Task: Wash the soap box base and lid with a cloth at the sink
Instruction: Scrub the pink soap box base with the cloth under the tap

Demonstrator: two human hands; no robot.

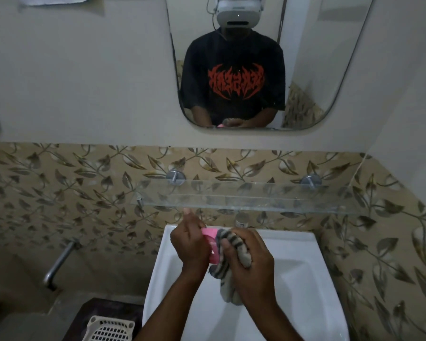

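Note:
Over the white sink [305, 279], my left hand [191, 244] grips a pink soap box part [210, 241], held on edge; I cannot tell whether it is the base or the lid. My right hand [250, 264] is closed on a grey striped cloth [228, 284] and presses it against the pink part's right side. The cloth's loose end hangs down into the basin. Most of the pink part is hidden by my fingers and the cloth. No second soap box part is in view.
A glass shelf [244, 198] juts out just above my hands, with the tap [241, 221] right under it. A mirror [305, 70] hangs higher up. A metal pipe [59, 262] sticks from the left wall. A white plastic basket [111, 329] sits at the lower left.

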